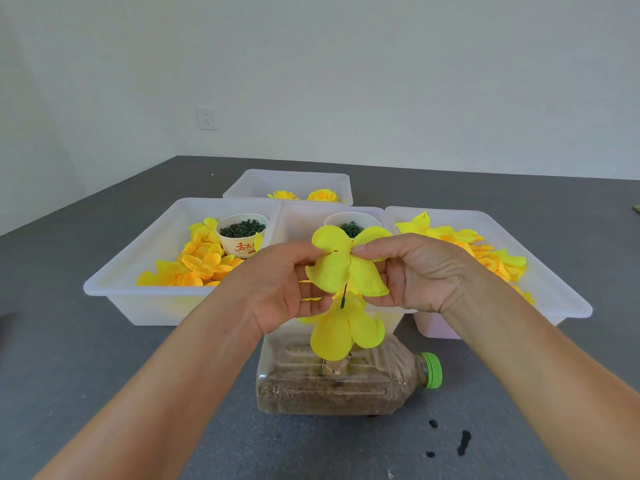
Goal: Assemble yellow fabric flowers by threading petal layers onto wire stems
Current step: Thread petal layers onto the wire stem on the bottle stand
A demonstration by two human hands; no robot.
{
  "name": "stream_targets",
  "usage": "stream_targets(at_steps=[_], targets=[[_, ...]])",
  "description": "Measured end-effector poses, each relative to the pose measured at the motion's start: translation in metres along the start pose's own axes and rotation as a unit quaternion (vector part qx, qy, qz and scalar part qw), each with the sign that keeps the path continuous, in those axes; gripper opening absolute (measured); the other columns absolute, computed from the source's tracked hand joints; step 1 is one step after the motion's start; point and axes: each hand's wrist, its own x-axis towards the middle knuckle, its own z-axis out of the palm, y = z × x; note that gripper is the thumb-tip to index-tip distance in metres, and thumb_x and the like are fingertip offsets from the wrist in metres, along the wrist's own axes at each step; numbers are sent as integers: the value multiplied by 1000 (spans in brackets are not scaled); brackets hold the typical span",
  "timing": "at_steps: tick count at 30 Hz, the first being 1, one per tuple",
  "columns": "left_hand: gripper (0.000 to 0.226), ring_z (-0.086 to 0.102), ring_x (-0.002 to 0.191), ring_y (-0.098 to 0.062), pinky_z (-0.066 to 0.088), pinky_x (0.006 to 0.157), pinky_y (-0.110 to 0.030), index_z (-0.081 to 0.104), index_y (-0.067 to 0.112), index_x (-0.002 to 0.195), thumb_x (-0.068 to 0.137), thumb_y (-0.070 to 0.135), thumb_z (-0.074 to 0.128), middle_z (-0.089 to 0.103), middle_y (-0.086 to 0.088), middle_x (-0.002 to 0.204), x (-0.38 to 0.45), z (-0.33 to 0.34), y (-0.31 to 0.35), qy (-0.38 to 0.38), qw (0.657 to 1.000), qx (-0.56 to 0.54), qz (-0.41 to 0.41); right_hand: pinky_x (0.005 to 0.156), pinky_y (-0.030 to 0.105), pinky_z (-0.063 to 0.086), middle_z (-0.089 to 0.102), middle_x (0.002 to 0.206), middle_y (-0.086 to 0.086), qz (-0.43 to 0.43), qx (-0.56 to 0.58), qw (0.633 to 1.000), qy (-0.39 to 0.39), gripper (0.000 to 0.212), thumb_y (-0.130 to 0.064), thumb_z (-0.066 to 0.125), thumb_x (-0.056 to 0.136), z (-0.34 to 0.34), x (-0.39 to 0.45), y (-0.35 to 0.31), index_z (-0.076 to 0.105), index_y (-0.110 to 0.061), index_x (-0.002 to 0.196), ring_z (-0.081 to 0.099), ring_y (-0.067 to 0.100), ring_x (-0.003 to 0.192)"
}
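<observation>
Grey tabletop point(104, 375) below: left hand point(277, 289) and right hand point(419, 271) both pinch a four-lobed yellow petal layer point(341, 268), green wire stem point(344, 297) poking beneath.

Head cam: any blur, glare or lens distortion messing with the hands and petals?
Head view: light is soft and even, with no harsh shadows and no glare. The left hand, right hand and petal layer read reasonably sharp, without motion smear. Wide-angle stretch shows at the frame edges, where the forearms flare and the table edge tilts. The far bin looks slightly softer.
</observation>
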Motion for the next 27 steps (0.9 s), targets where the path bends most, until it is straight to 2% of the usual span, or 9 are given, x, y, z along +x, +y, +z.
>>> stream_targets(at_steps=[3, 6, 9, 15, 19, 22, 27], targets=[[22, 57, 46, -16, 49, 45, -22, 62, 11, 74, 90, 2, 51, 63, -6, 61, -2, -3, -4, 5, 998, 52, 17, 60, 26, 53, 70, 68, 3, 4, 3, 1000, -5, 20, -13, 66, 58, 2, -1, 0, 64, -14, 78, 66, 13, 56], [19, 58, 49, -13, 48, 46, -21, 64, 12, 72, 80, -5, 64, 64, -5, 70, -3, -3, -7, 11, 985, 162, 61, 50, 22, 54, 70, 63, 4, -1, 11, 1000, -7, 5, -8, 65, 69, 3, -1, 0, 64, -13, 72, 65, 12, 50], [22, 58, 51, -11, 48, 46, -20, 65, 14, 65, 75, -6, 69, 66, -4, 71, -1, -4, -8, 30, 975, 196, 101, 50, 22, 54, 70, 65, 4, -7, -6, 1000, -9, 12, -11, 67, 63, 3, -2, -1, 65, -13, 74, 66, 12, 52], [19, 56, 52, -7, 47, 50, -19, 68, 14, 70, 76, -4, 68, 67, 6, 60, 2, -7, -11, 15, 956, 249, 151, 60, 26, 54, 72, 81, 7, -25, -59, 998, -18, 34, -16, 70, 54, -1, -2, 0, 67, -11, 87, 67, 16, 65], [13, 53, 55, -13, 46, 51, -19, 69, 10, 73, 75, -3, 71, 66, 4, 60, 2, -5, -12, -8, 947, 277, 163, 64, 28, 55, 74, 80, 6, -42, -75, 995, -42, 24, -15, 70, 53, -1, -3, 0, 72, -12, 77, 70, 18, 66], [13, 52, 56, -15, 46, 49, -18, 68, 7, 73, 76, -5, 69, 65, -3, 66, 1, -3, -12, -5, 949, 272, 160, 67, 30, 55, 73, 79, 7, -55, -92, 994, -37, 29, -15, 71, 53, -2, -3, 0, 69, -10, 81, 70, 18, 65], [17, 54, 55, -13, 46, 49, -17, 65, 8, 70, 77, -7, 67, 64, -9, 70, 2, -2, -11, -3, 950, 270, 158, 58, 26, 55, 72, 75, 7, -46, -102, 993, -35, 27, -15, 69, 55, -1, -3, -4, 67, -10, 81, 68, 16, 61]])
